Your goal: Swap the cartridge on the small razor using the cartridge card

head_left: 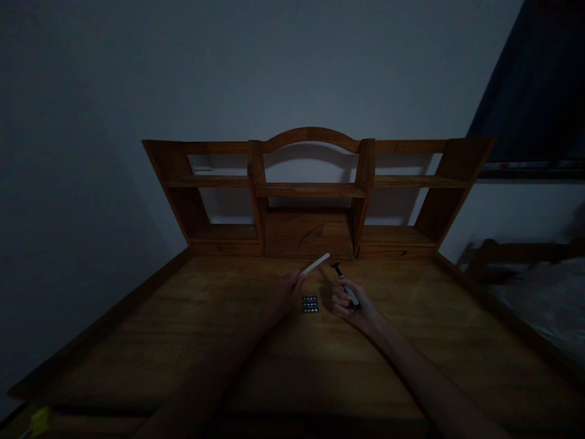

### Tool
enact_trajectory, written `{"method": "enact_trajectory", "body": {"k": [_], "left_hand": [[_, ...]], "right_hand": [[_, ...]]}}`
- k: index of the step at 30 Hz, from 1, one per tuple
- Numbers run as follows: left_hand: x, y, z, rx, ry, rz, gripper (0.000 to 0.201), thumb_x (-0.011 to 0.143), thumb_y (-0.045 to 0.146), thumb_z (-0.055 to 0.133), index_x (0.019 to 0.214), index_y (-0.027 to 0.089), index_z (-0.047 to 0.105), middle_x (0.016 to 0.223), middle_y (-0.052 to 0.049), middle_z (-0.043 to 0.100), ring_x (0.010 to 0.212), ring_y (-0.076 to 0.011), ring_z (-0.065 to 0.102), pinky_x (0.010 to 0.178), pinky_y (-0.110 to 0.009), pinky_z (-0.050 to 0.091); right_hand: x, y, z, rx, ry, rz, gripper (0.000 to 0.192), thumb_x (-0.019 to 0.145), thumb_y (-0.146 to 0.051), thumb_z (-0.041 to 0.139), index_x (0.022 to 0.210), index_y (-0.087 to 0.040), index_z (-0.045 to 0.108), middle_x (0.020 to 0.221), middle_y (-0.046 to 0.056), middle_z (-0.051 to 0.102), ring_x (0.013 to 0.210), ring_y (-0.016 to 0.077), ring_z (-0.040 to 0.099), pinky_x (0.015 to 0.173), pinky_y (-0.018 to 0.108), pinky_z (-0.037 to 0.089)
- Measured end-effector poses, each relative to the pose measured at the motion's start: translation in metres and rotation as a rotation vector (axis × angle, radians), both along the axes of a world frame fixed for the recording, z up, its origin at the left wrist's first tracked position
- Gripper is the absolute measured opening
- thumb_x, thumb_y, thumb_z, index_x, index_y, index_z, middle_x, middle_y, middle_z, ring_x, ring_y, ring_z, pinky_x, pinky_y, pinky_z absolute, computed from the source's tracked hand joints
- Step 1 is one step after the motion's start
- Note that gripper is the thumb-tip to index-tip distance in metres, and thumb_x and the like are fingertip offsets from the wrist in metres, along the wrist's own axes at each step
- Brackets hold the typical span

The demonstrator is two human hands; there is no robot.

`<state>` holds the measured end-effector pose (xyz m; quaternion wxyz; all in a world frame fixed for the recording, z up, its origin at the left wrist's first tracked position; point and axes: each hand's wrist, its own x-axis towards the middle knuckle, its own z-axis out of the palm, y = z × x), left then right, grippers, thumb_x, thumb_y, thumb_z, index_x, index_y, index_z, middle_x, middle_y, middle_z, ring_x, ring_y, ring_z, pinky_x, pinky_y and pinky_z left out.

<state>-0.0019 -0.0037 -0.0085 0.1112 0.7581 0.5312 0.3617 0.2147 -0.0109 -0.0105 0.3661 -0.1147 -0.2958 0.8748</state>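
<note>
My left hand (291,289) is closed on the lower end of a flat, pale stick (316,263), which slants up to the right over the desk. A razor (351,294) with a grey and black handle lies in the grip of my right hand (348,303), its dark head tipped up and to the left, close to the stick's tip but apart from it. On the desktop between the two hands sits a small dark block with rows of light marks (309,304); the dim light hides what kind it is.
The wooden desktop (183,329) has raised side edges. A wooden shelf unit (315,190) with several compartments stands along its back, against the wall. Something yellow (40,419) shows at the lower left corner. Beyond the desk's right edge is a wooden frame (525,251) with pale cloth.
</note>
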Motion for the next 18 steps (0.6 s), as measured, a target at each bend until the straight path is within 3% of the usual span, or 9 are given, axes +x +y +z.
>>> {"method": "enact_trajectory", "body": {"k": [7,14,18], "left_hand": [[0.0025,-0.0065,0.0024,-0.014,0.036,-0.1,0.035,0.096,0.046,0.033,0.101,0.023,0.059,0.086,-0.001,0.066,0.075,-0.014,0.062,0.067,-0.023,0.045],[-0.003,-0.0013,0.0043,-0.043,-0.09,0.002,0.037,0.095,0.047,0.031,0.092,0.021,0.058,0.08,-0.001,0.065,0.07,-0.0136,0.061,0.064,-0.023,0.045],[-0.0011,-0.0028,0.0028,-0.052,-0.07,-0.051,0.037,0.095,0.048,0.033,0.094,0.022,0.058,0.083,0.0,0.066,0.073,-0.0132,0.061,0.068,-0.023,0.046]], "right_hand": [[-0.0008,0.0009,0.0011,0.023,-0.013,0.008,0.047,0.089,-0.033,0.046,0.046,-0.019,0.032,0.041,-0.007,0.022,0.034,0.005,0.015,0.032,0.02,0.015],[-0.0003,-0.0027,0.0058,0.01,-0.027,-0.035,0.047,0.087,-0.033,0.049,0.046,-0.02,0.03,0.041,-0.007,0.023,0.035,0.0052,0.014,0.033,0.02,0.017],[-0.0011,-0.0021,0.0051,0.019,-0.009,-0.019,0.046,0.086,-0.033,0.05,0.046,-0.019,0.031,0.041,-0.006,0.025,0.035,0.005,0.016,0.033,0.019,0.017]]}}
